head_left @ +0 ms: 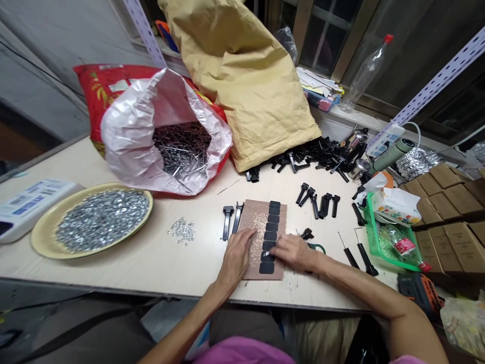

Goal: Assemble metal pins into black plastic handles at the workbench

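My left hand (237,253) rests on a brown cardboard sheet (252,268), beside a scatter of tiny metal bits. A column of several flat black rectangular pads (271,237) lies along the sheet's right side. My right hand (291,253) reaches in from the right, its fingertips pinching a small silver piece (266,253) at the pads. Two black-handled metal tools (228,222) lie just left of the sheet. A small heap of silver washers (182,230) sits further left on the pale wooden table (204,273).
A yellow plate (102,220) holds many washers. A white sack (129,136) holds metal pins. Black plastic parts (303,154) lie heaped behind a kraft paper sack (242,81). A green basket (386,242) and cardboard boxes (447,202) stand at right.
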A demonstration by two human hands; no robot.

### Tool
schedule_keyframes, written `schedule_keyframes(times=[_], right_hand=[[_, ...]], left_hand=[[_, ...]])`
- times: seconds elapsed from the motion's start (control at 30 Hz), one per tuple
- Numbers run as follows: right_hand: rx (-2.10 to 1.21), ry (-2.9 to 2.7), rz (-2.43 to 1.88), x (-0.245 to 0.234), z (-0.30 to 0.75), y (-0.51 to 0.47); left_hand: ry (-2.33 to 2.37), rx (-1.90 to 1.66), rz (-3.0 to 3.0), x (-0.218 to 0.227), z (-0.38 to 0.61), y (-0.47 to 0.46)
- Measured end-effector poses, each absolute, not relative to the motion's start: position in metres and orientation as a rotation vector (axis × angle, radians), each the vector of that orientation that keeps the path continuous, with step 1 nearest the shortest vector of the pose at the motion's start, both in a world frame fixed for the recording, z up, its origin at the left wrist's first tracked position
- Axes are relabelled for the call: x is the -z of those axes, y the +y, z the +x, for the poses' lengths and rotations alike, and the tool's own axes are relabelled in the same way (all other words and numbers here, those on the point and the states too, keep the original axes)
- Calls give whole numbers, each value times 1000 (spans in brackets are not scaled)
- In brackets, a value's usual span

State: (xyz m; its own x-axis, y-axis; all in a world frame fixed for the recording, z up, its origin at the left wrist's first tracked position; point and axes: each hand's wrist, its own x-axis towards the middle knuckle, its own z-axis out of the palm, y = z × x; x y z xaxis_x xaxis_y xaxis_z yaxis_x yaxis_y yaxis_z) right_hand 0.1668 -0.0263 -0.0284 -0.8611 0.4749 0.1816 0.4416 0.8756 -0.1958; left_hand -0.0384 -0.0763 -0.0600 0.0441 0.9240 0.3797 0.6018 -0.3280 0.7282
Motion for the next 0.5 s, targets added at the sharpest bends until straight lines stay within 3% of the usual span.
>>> schedule_keyframes(times=[0.17,0.33,0.5], right_hand=[[-101,-2625,-1116,20,165,12],[-132,-2752,-864,28,166,-16],[-226,-2689,-968,12,160,-33]], left_hand=[[1538,-1216,1954,62,-39,-76],[1555,-1202,1923,62,-38,-75],[1539,-1197,1938,62,-40,-76]])
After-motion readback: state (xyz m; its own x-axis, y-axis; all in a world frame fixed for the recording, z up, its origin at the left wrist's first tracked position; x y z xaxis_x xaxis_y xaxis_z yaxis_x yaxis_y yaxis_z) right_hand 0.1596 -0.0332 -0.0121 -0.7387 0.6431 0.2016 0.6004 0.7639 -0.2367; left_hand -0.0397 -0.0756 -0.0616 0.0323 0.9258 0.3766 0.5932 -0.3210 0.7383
